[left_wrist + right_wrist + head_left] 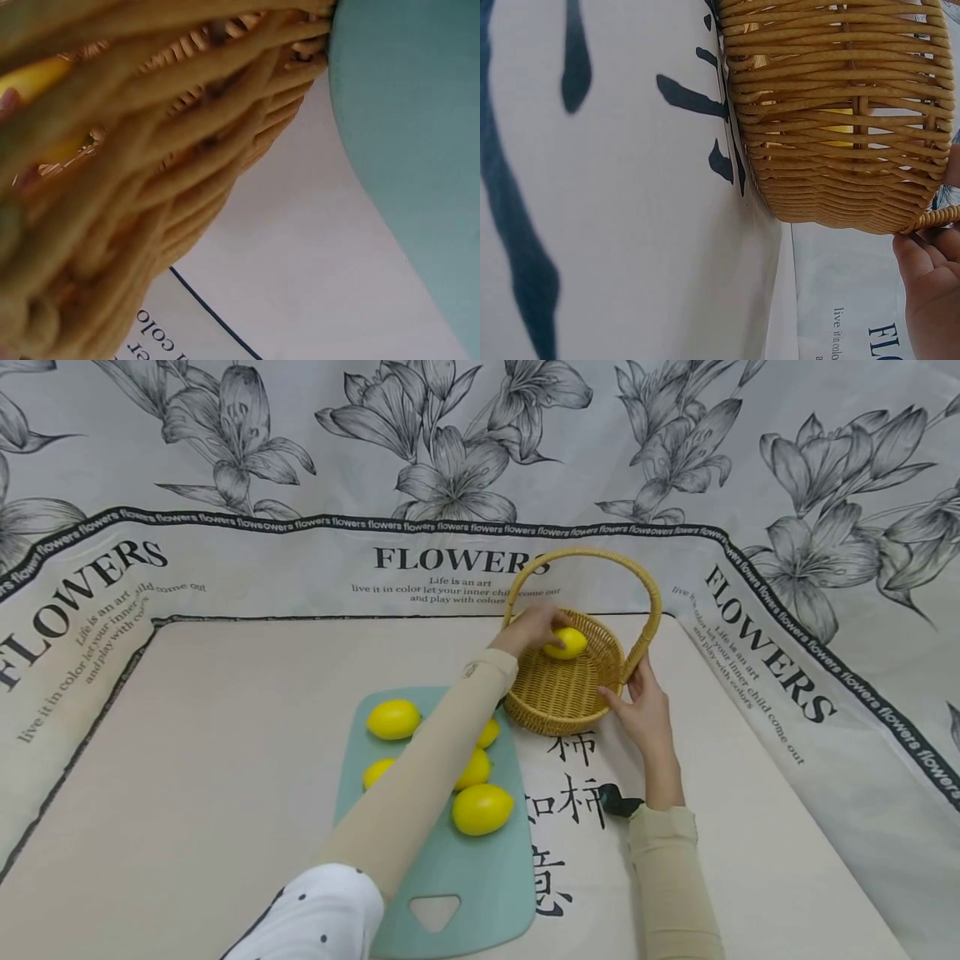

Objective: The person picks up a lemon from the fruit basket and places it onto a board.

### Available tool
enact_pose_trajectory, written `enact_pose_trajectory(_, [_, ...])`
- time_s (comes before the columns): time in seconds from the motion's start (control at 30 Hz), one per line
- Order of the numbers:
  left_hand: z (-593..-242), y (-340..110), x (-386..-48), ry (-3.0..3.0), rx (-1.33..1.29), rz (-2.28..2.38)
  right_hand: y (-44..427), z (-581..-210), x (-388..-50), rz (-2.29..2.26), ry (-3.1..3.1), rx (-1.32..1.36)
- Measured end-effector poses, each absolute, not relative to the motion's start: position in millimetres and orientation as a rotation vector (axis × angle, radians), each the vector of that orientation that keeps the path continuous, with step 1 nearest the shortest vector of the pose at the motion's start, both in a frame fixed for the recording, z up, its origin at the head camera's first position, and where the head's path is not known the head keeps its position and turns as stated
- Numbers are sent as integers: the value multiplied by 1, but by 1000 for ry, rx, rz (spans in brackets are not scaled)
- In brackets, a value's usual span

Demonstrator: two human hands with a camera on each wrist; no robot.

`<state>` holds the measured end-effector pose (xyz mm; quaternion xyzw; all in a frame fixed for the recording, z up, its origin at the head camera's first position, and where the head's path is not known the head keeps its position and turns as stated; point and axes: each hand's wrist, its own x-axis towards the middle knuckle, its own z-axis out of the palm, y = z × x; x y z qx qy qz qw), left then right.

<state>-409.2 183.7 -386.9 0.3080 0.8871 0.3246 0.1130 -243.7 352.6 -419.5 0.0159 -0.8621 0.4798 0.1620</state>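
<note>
My left hand (531, 628) reaches over the near-left rim of a round wicker basket (558, 714) and holds a yellow lemon (570, 644) inside it, fingers and thumb about the fruit. In the left wrist view that lemon (34, 81) shows only partly, through the weave. At the basket's right side my right hand (648, 714) grips the rim by the foot of the tall arched handle (654, 602). The right wrist view has this hand (934, 289) against the wicker wall (840, 172). Several more lemons (482, 810) lie on a light green cutting board (480, 893).
My left forearm (420, 777) crosses above the board and hides some of the lemons. Dark printed characters (581, 802) mark the pale tabletop (225, 777) between board and right arm. A flower-printed cloth (300, 568) rises behind and at both sides.
</note>
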Motion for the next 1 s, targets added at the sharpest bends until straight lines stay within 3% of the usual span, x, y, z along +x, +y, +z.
enact_pose_trajectory(0.43, [-392, 184, -410, 2607, 889, 850, 352, -418, -242, 1372, -2475, 34])
enact_pose_trajectory(0.7, [-391, 184, -410, 2610, 921, 847, 336, -392, -226, 1405, -2467, 47])
enact_pose_trajectory(1.0, [-384, 182, -405, 2585, 986, 800, 334, -388, -224, 1402, -2471, 54])
